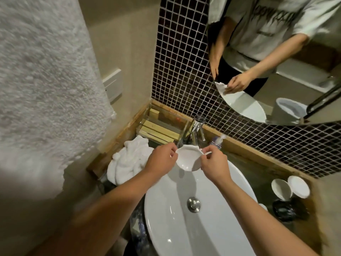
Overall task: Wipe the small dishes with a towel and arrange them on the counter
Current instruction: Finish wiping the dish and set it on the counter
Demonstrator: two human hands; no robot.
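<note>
From my remote seat, the far left is filled by a big white terry towel [42, 71] hanging close to the camera, blurred. At about nine o'clock from the basin, a crumpled white towel [127, 159] lies on the desk [258, 163], touching the basin's left rim. Behind it, at eleven o'clock, a clear tray holds pale wooden slats [158, 130].

My left hand [160, 159] pinches the left edge of a small white scalloped dish [188, 160], fingers curled onto its rim. The dish sits tilted in the air above the twelve o'clock edge of the white basin [175, 228], just in front of the chrome tap [197, 128]. My right hand [214, 163] grips the dish's right edge the same way, thumb and fingers closed on it. Neither hand holds a towel.

The drain [193, 204] sits in the basin's middle. At three o'clock from the basin, two small white dishes [289, 187] rest on the desk, touching each other, with a dark crumpled object [287, 211] just in front of them. Above, at one o'clock, the mirror [276, 61] reflects both hands on the dish.
</note>
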